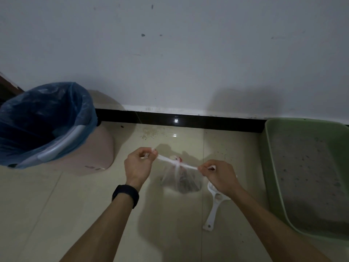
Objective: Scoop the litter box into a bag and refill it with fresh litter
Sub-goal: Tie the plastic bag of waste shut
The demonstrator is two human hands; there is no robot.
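A pale grey wall (188, 53) with a few dark marks meets a glossy black baseboard (188, 120), and below it lies a shiny cream tile floor (56, 214) in dim light.

Well to the left of both hands stands a pink bin (98, 154), lined with a blue plastic liner (37, 114) that folds over its rim.

The left hand (138, 165) has its fingers curled, and the thumb and fingertips pinch one twisted end of the bag's top. A black wristband (125, 195) sits on that wrist.

Between the two hands hangs the clear plastic bag (181, 178), with dark clumped contents showing through its lower part. Its two top ends are drawn out sideways, one to each hand, and cross in a knot (177, 162) midway between them. Whether the bag's bottom rests on the tile cannot be told.

The right hand (219, 174) is curled likewise, pinching the other twisted end between thumb and fingers, slightly lower than the left.

Just under the right hand and forearm a white litter scoop (213, 210) lies flat on the floor, its slotted head partly hidden by the hand and its handle pointing toward the person.

Further right of the right hand, apart from the scoop, sits the green litter box (272, 167) against the baseboard, holding a layer of grey litter (306, 176) with some darker specks.
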